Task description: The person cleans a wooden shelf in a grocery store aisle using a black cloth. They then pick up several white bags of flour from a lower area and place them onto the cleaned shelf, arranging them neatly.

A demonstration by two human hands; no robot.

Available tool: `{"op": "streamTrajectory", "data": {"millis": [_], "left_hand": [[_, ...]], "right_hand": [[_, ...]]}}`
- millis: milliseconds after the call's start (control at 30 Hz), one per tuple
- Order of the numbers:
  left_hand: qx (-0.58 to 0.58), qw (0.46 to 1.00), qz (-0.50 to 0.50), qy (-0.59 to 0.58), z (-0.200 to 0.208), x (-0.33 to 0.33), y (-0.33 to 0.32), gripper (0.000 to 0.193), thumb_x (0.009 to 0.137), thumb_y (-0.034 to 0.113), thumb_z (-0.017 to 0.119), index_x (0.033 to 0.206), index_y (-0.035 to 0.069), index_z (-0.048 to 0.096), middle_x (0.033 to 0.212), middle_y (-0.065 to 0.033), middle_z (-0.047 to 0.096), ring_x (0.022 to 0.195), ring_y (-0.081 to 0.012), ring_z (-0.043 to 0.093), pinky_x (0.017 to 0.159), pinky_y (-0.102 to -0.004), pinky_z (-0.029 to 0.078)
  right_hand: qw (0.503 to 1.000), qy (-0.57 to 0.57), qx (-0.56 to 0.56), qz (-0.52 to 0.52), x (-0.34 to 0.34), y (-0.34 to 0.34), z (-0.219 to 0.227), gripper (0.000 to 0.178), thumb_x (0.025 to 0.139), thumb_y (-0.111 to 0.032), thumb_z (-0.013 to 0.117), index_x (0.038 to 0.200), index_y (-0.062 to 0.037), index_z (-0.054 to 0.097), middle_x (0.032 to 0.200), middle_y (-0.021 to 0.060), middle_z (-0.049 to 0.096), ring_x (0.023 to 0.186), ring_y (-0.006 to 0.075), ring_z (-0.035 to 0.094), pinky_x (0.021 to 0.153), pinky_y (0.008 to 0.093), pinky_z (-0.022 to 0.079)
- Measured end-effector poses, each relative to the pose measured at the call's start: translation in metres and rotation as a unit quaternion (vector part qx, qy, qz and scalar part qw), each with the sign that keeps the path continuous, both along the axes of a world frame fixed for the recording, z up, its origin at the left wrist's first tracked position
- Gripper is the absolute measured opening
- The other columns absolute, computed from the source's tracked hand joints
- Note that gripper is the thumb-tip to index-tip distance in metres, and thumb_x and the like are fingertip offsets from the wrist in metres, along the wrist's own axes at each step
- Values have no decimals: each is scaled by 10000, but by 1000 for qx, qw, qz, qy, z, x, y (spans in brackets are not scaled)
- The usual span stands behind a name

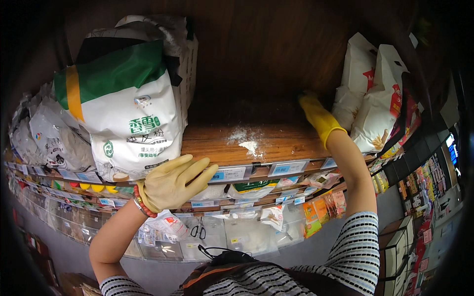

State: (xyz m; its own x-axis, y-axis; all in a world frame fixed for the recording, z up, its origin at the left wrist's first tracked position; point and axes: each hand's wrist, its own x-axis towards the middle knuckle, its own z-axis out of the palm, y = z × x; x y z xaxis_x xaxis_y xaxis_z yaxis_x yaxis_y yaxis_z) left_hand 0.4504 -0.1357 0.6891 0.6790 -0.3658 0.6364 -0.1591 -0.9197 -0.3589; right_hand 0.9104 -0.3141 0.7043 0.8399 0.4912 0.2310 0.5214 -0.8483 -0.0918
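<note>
My left hand [174,183], in a pale cream rubber glove, lies against the front edge of a wooden shelf, beside the price strip [232,174]. Its fingers are stretched out and hold nothing. Just behind it stands a big white and green flour bag [123,113]. My right hand [316,114], in a brighter yellow glove, reaches deep onto the shelf next to some white bags. Shadow hides its fingers, so I cannot make out whether they hold anything. Between my hands, white powder [248,146] is spilled on the brown shelf board [212,143].
At the right of the shelf lean white paper bags [377,106] with red print. Clear plastic packs [59,133] crowd the far left. Lower shelves carry packets and clear bins [252,234]. Store racks [424,197] stand farther right.
</note>
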Motion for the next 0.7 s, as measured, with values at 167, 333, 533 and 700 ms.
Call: {"op": "streamTrajectory", "data": {"millis": [167, 333, 533, 700], "left_hand": [[-18, 999, -23, -20, -4, 0, 1, 442, 712, 207, 692, 1139, 97, 668, 1098, -79, 671, 865, -174, 665, 917, -326, 504], [-11, 999, -32, -35, -6, 4, 2, 430, 730, 195, 693, 1150, 106, 669, 1101, -81, 674, 871, -162, 668, 918, -315, 507], [-4, 999, -18, -29, -7, -1, 5, 408, 775, 208, 694, 1169, 106, 660, 1106, -71, 672, 883, -157, 667, 937, -323, 510], [-9, 999, -22, -30, -10, 1, 4, 421, 773, 206, 690, 1180, 104, 650, 1113, -70, 669, 899, -159, 664, 942, -325, 507]], "right_hand": [[993, 27, 39, 111, -56, 58, 2, 394, 895, -271, 556, 1251, -111, 608, 1298, 169, 570, 1211, 328, 529, 1035, 413, 404], [973, 61, 83, 208, -108, 119, 1, 392, 897, -268, 553, 1255, -117, 608, 1317, 162, 560, 1228, 319, 519, 1047, 414, 393], [963, 92, 80, 242, -128, 134, 9, 391, 900, -264, 549, 1260, -124, 607, 1339, 152, 548, 1248, 309, 508, 1061, 415, 380], [936, 114, 120, 309, -159, 158, 7, 390, 902, -261, 546, 1265, -130, 606, 1358, 144, 538, 1265, 300, 498, 1073, 415, 370]]}}
